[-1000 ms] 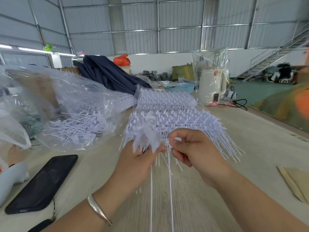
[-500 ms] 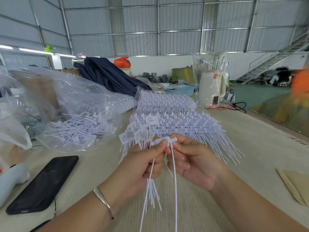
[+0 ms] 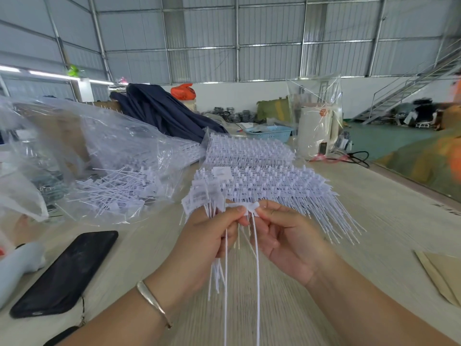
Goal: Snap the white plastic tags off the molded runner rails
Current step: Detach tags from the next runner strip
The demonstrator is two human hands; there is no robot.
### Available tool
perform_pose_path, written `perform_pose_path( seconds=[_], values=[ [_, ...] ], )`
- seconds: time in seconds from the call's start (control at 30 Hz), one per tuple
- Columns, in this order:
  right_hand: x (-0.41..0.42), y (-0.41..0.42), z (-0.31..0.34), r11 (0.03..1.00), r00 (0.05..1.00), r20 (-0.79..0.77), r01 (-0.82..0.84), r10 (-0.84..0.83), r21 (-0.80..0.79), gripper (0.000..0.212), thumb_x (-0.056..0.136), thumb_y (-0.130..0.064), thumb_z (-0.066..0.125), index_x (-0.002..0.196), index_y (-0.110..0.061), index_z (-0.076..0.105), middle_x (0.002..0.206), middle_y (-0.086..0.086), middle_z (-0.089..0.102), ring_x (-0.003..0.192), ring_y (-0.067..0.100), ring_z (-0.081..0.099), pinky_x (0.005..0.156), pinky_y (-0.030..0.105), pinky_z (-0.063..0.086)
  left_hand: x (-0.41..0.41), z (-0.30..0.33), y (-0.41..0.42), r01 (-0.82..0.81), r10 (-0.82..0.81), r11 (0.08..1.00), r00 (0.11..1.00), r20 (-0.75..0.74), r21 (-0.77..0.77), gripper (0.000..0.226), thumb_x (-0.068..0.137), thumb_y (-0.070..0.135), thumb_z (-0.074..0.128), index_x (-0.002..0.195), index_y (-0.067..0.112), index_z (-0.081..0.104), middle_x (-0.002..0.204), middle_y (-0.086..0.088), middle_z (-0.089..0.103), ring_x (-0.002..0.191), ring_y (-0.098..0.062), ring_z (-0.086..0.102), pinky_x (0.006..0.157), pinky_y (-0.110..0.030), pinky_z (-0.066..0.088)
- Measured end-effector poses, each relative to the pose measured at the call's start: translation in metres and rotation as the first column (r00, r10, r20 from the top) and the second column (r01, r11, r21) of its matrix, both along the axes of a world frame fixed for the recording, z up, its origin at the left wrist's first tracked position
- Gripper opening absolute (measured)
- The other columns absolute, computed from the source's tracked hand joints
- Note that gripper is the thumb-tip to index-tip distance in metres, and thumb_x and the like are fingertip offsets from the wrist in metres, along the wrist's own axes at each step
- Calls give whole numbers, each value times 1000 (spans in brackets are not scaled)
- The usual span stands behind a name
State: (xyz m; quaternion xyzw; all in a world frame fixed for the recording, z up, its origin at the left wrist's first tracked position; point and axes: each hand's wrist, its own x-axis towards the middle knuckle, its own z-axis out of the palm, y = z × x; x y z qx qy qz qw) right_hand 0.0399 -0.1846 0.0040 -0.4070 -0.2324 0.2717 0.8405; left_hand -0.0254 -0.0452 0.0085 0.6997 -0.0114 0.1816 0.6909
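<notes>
Hands first, from the head view: my left hand (image 3: 209, 236) grips a bundle of loose white plastic tags (image 3: 202, 196), its fingers curled round their thin stems, which hang out below my palm. Its thumb and forefinger also pinch one end of a short white molded runner rail (image 3: 245, 208). My right hand (image 3: 284, 236) pinches the other end of that rail between thumb and forefinger, with the remaining fingers curled loosely beneath. Two long thin white strands (image 3: 257, 283) hang straight down from the rail between my wrists. A silver bangle (image 3: 153, 302) circles my left wrist.

Just beyond my hands, a stack of white tag-filled runner racks (image 3: 274, 181) lies on the pale wooden tabletop (image 3: 374, 233), their stems fanned toward me. To the left, a clear plastic bag (image 3: 112, 156) holds a heap of detached tags. Nearer me on the left lies a black smartphone (image 3: 64, 273), face up. A blue plastic basket (image 3: 269, 132) sits farther back.
</notes>
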Motion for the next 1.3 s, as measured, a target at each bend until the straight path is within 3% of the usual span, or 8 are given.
perform_pose_path(
  seconds=[0.2,0.4,0.57,0.63,0.73,0.9,1.0,1.3],
  values=[
    [-12,0,6,873,828,446,454,-339,-178,17,91,-7,59,75,-4,64,45,3,48,36,10,30,41,20,26,-8,0,0,-209,183,923,977,112,323,31,90,33,62,65,15,59,47,10,36,43,-3,34,44,-11,28],
    [-21,5,5,756,639,625,644,-448,-117,20,90,-9,63,70,-10,67,48,4,46,44,13,34,44,22,28,-10,1,-9,-293,201,849,949,244,439,42,89,28,54,50,27,39,46,10,32,45,-4,31,46,-16,27],
    [-19,3,6,824,776,425,555,-466,-111,17,79,-25,72,71,-10,72,55,3,51,54,16,40,52,21,33,-12,2,-6,-224,172,913,969,177,342,40,93,39,58,57,23,52,48,10,31,43,-3,27,44,-12,26],
    [-16,2,6,890,869,331,433,-369,-144,23,76,-34,68,78,-12,73,67,7,65,62,17,54,59,24,39,-10,3,-4,-132,118,968,990,74,215,43,86,51,63,73,10,60,52,5,34,42,-7,27,42,-14,26],
    [-13,3,7,975,969,165,199,-182,-96,18,79,-28,61,82,-12,69,66,7,66,61,14,63,57,25,49,-7,4,-2,-30,29,998,999,12,50,34,81,45,62,71,13,66,51,2,36,39,-8,26,41,-17,24],
    [-11,2,10,985,980,151,142,-127,-96,22,92,-17,53,75,-11,65,53,4,55,43,10,46,41,18,32,-6,4,0,78,-79,997,996,38,30,28,84,40,60,67,19,69,55,-3,48,41,-11,25,42,-20,23],
    [-10,-1,12,975,974,169,172,-148,-138,21,94,-13,51,74,-10,57,48,-2,46,36,5,29,40,17,20,-5,4,0,79,-80,996,997,13,29,31,89,35,58,67,17,68,48,-3,38,40,-12,25,40,-16,25],
    [-8,-5,15,919,917,329,314,-228,-237,19,93,-10,55,75,-1,56,45,-6,29,39,6,20,38,15,19,-4,7,4,76,-74,996,995,-74,35,34,90,28,60,59,15,66,42,2,31,38,-10,21,38,-15,21]
  ],
)
